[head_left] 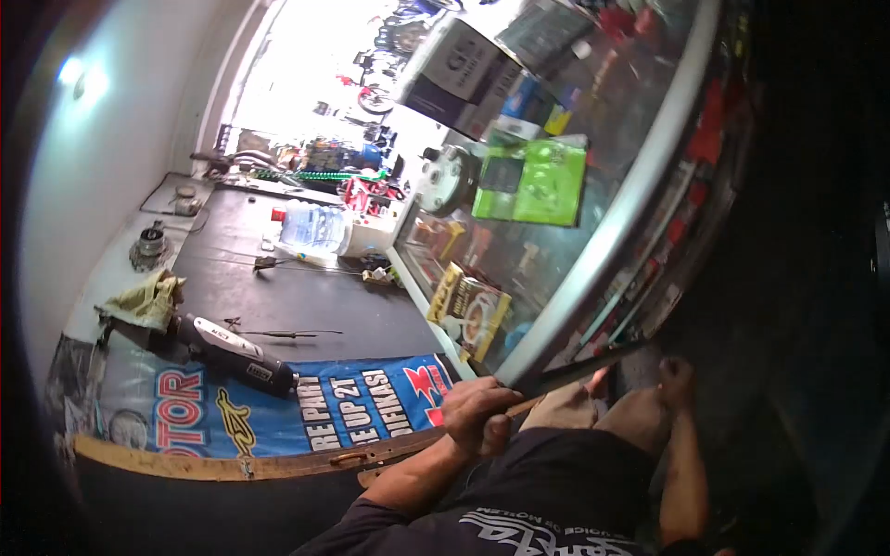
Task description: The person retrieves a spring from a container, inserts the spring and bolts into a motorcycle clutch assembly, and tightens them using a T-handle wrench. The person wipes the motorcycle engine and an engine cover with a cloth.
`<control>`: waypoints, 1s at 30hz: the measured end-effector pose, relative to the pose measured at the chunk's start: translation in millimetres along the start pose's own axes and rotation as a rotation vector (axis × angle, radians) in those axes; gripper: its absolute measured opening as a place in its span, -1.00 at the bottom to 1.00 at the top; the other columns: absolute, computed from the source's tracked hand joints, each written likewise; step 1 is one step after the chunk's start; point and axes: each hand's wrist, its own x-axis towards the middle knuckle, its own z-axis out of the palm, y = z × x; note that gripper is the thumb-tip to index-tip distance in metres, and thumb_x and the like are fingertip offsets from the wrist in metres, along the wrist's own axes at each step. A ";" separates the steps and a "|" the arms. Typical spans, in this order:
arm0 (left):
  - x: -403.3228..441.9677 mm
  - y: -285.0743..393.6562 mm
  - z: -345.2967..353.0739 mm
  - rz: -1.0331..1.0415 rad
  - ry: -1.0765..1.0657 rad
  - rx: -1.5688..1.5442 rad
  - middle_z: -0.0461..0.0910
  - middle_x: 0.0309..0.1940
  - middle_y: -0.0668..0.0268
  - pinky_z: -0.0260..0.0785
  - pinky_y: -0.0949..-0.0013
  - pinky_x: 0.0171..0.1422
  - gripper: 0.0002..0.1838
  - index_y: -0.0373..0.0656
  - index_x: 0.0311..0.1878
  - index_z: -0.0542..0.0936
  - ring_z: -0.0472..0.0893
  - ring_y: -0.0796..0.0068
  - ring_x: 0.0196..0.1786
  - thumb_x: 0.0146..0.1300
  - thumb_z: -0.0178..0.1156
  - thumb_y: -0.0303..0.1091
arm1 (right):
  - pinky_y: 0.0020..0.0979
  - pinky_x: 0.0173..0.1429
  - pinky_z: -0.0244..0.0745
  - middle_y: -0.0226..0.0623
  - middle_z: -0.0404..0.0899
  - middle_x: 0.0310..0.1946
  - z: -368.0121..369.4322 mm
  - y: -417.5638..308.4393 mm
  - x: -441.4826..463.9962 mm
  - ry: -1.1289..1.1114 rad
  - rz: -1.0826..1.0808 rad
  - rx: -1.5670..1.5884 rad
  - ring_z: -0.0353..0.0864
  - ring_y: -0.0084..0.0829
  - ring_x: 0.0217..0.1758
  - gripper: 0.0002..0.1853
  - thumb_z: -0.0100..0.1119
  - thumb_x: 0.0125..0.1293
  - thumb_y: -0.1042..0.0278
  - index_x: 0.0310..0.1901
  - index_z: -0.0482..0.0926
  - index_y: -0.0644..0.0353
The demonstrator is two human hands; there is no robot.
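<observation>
My left hand [477, 417] is at the lower corner of a glass display case [593, 259], against a thin wooden edge strip [575, 374]. Its fingers are curled inward; what lies inside them, if anything, is hidden. My right hand [677, 382] is beside my knee, in shadow, with its fingers closed. I cannot make out anything in it. Left of my left hand, a blue printed banner [338, 408] covers the front of a dark counter. A black and white power tool [232, 350] lies across the banner's upper edge.
A yellow coffee packet [470, 310] is near the case's corner. On the glass top are a green packet [547, 181], a round metal part [447, 181] and a GS box [459, 74]. A water bottle [315, 227] and a rag [144, 301] lie on the counter.
</observation>
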 end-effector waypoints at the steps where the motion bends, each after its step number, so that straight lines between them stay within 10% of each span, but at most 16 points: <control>1: 3.7 -0.3 2.8 0.031 0.016 0.039 0.42 -0.74 0.29 0.15 0.42 -0.66 -0.57 -0.35 -0.40 0.54 0.39 0.48 -0.75 0.41 -0.06 -0.16 | -0.36 -0.23 0.50 -0.26 0.62 -0.48 6.6 20.8 -3.1 -0.015 0.030 -0.021 0.60 -0.46 -0.38 -0.82 0.17 0.26 0.36 -0.27 0.60 0.32; 8: 1.3 4.7 -2.9 -0.057 -0.054 0.039 0.43 -0.66 0.27 0.21 0.29 -0.56 -0.71 -0.28 -0.32 0.58 0.43 0.35 -0.65 0.24 0.14 -0.19 | -0.25 -0.06 0.49 -0.19 0.62 -0.37 -58.9 -19.7 13.4 -0.238 0.484 0.489 0.55 -0.37 -0.27 -0.83 0.13 0.21 0.38 -0.34 0.58 0.34; 11: 1.4 6.9 -4.9 -0.062 -0.065 0.059 0.44 -0.65 0.26 0.20 0.27 -0.57 -0.72 -0.28 -0.33 0.58 0.43 0.33 -0.66 0.20 0.18 -0.20 | -0.31 -0.15 0.49 -0.24 0.62 -0.39 -85.6 -35.9 24.0 -0.073 0.395 -0.012 0.59 -0.39 -0.30 -0.83 0.12 0.22 0.38 -0.34 0.59 0.33; 20: 6.5 3.9 0.2 0.026 -0.004 0.088 0.40 -0.71 0.31 0.14 0.36 -0.61 -0.65 -0.29 -0.37 0.58 0.37 0.44 -0.72 0.29 0.04 -0.15 | -0.29 -0.15 0.51 -0.22 0.65 -0.33 -84.8 23.7 36.3 0.110 0.318 -0.202 0.62 -0.37 -0.30 -0.77 0.16 0.20 0.31 -0.25 0.62 0.32; 30: 7.2 8.7 2.6 -0.040 0.054 0.125 0.42 -0.65 0.30 0.20 0.28 -0.44 -0.72 -0.23 -0.36 0.58 0.41 0.36 -0.64 0.10 0.21 -0.17 | -0.30 -0.12 0.51 -0.24 0.68 -0.37 -80.2 -11.8 17.5 -0.141 0.389 0.096 0.61 -0.41 -0.24 -0.77 0.16 0.16 0.32 -0.32 0.67 0.33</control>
